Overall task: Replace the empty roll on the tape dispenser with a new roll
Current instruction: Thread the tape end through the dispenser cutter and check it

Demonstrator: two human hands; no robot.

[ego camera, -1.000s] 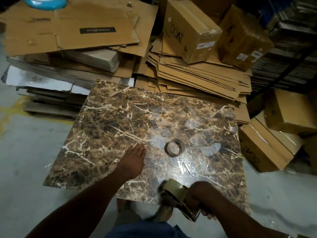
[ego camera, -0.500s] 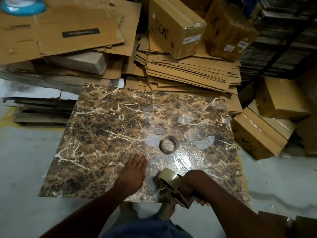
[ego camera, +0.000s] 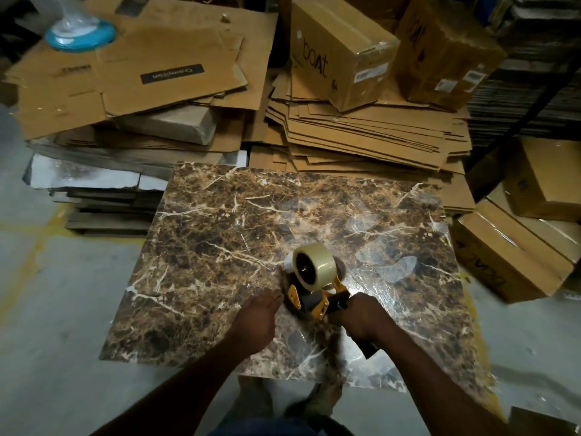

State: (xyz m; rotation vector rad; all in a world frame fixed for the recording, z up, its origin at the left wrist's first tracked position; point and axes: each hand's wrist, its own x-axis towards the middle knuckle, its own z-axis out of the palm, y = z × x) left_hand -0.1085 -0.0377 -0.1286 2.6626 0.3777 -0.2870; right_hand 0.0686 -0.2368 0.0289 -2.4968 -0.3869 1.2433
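Tape dispenser (ego camera: pixel 317 295), yellow-framed with a full clear roll (ego camera: pixel 314 262) mounted on it, sits low over the marble-patterned table (ego camera: pixel 204 247), its handle gripped in the right hand (ego camera: pixel 364 316), while the left hand (ego camera: pixel 256 319) rests loosely curled and empty just beside its front, cardboard boxes (ego camera: pixel 342 51) stacked beyond.

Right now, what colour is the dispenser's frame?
Yellow, with a dark handle. The dispenser shows in the head view, the only one, gripped by the right hand.
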